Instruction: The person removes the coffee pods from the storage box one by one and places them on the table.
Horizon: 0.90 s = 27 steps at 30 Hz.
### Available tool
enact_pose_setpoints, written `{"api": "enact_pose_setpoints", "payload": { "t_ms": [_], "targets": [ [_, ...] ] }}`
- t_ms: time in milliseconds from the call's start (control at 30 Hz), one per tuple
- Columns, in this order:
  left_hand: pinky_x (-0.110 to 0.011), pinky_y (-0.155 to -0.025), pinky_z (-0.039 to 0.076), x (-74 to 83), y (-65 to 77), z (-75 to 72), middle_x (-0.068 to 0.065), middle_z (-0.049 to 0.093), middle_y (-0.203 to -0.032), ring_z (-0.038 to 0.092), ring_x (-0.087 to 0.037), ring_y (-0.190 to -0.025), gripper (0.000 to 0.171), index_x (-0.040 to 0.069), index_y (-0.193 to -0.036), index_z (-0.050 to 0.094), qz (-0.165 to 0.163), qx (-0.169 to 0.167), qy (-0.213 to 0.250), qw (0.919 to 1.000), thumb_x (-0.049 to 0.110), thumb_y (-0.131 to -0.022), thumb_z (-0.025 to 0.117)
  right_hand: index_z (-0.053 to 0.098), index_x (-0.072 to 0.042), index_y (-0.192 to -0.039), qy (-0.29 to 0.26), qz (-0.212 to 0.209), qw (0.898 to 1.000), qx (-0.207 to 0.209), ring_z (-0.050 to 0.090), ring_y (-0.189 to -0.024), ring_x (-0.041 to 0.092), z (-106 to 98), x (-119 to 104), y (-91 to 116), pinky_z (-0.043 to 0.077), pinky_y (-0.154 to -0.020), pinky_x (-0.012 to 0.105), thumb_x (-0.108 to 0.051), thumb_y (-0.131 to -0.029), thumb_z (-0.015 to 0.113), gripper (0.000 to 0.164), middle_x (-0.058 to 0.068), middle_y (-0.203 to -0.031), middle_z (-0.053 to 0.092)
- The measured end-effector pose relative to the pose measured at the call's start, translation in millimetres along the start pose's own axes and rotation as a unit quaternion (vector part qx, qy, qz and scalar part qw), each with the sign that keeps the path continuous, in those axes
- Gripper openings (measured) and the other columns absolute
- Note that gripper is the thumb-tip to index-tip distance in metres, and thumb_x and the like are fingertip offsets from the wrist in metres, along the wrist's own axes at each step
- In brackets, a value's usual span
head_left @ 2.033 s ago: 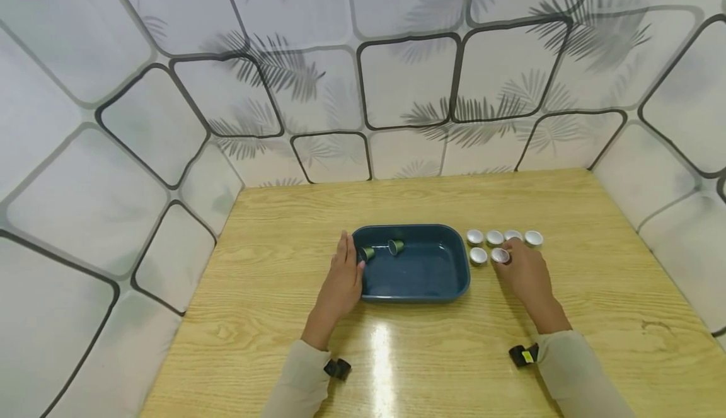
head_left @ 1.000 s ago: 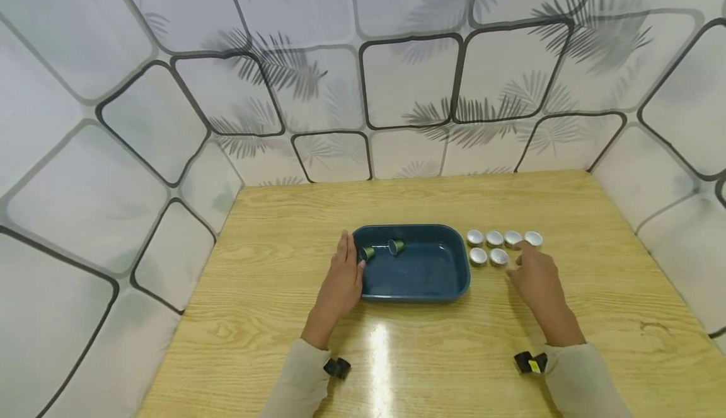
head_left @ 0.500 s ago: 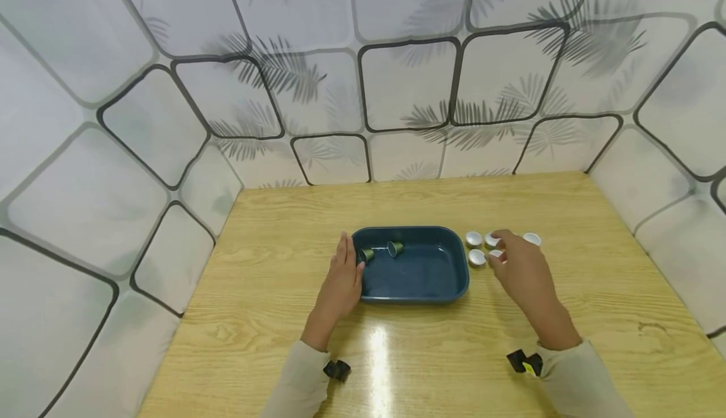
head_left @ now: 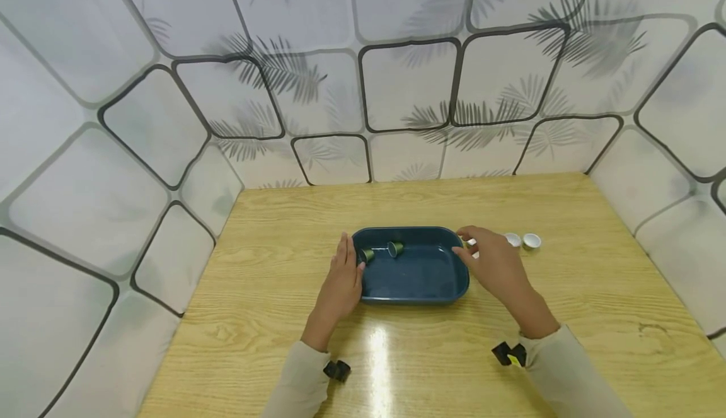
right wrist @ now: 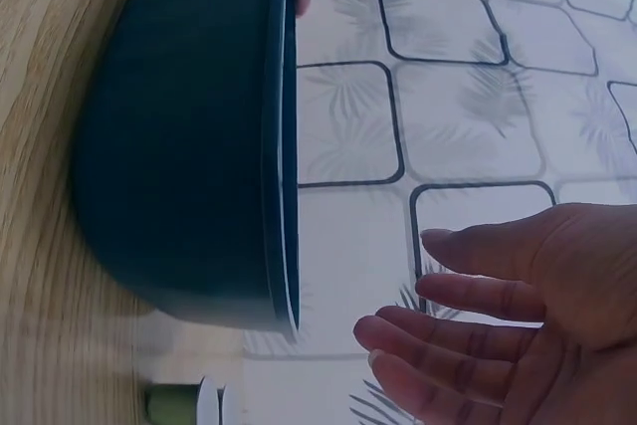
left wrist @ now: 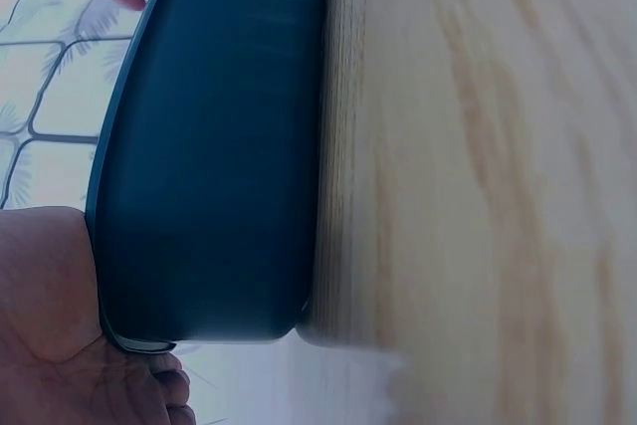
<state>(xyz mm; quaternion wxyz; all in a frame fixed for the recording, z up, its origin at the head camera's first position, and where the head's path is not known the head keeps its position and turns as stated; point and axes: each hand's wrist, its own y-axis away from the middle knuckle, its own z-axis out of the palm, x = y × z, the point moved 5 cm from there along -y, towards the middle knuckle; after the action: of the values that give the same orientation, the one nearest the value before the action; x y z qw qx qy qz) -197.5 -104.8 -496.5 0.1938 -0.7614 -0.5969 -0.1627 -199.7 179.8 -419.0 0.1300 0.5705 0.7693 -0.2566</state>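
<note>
A dark blue baking dish [head_left: 413, 282] stands on the table. Two green coffee capsules lie in its left part, one capsule [head_left: 397, 249] on its side and another capsule [head_left: 367, 254] by the left wall. My left hand [head_left: 338, 279] rests along the dish's left end with fingers straight. Over the dish's right rim hovers my right hand [head_left: 496, 270], its fingers spread and bent a little, with nothing between them in the right wrist view. Behind that hand, two pale-topped capsules [head_left: 532, 241] show on the table; the others of the group are mostly hidden by it.
The wooden table [head_left: 283, 229] meets a patterned curtain [head_left: 408, 84] at the back and sides. Low beside the dish, a green capsule [right wrist: 174, 403] stands on the table in the right wrist view. A black wrist camera [head_left: 337, 370] sits at the left sleeve.
My right hand has let go of a front-row capsule and moved left across the group to the dish's right rim. The left hand, dish and capsules inside it look unmoved.
</note>
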Motion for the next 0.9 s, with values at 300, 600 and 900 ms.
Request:
{"api": "enact_pose_setpoints", "payload": {
  "t_ms": [300,600,900],
  "targets": [
    [-0.055,-0.121,0.021,1.9,-0.8,-2.2,-0.024,0.005,-0.168,0.016,-0.035,-0.153,0.064,-0.007,-0.160,0.010,0.001,0.003,0.003,1.0000,0.021,-0.111,0.041,0.068,-0.003,-0.126,-0.005,-0.021,0.998,-0.058,0.068,-0.077,0.016,21.4,-10.7,-14.8,0.054,-0.060,0.033,-0.022,-0.095,0.074,0.037,0.013,-0.109,0.073],
    [-0.056,-0.120,0.023,5.2,1.1,-5.9,-0.027,0.007,-0.167,0.018,-0.037,-0.153,0.063,-0.009,-0.159,0.012,0.005,0.003,0.005,1.0000,0.020,-0.111,0.042,0.066,-0.007,-0.134,-0.041,-0.040,0.990,-0.129,0.067,-0.086,0.017,52.6,-15.1,-26.0,0.055,-0.068,0.034,-0.024,-0.097,0.072,0.042,0.007,-0.109,0.073],
    [-0.057,-0.119,0.023,6.5,2.7,-7.0,-0.026,0.005,-0.167,0.018,-0.038,-0.152,0.063,-0.011,-0.158,0.014,0.006,0.006,0.010,0.9999,0.019,-0.111,0.042,0.066,-0.009,-0.136,-0.009,-0.089,0.986,-0.140,0.067,-0.095,0.023,67.8,-31.5,-36.3,0.056,-0.076,0.041,-0.022,-0.097,0.072,0.042,0.013,-0.126,0.069]
  ]
}}
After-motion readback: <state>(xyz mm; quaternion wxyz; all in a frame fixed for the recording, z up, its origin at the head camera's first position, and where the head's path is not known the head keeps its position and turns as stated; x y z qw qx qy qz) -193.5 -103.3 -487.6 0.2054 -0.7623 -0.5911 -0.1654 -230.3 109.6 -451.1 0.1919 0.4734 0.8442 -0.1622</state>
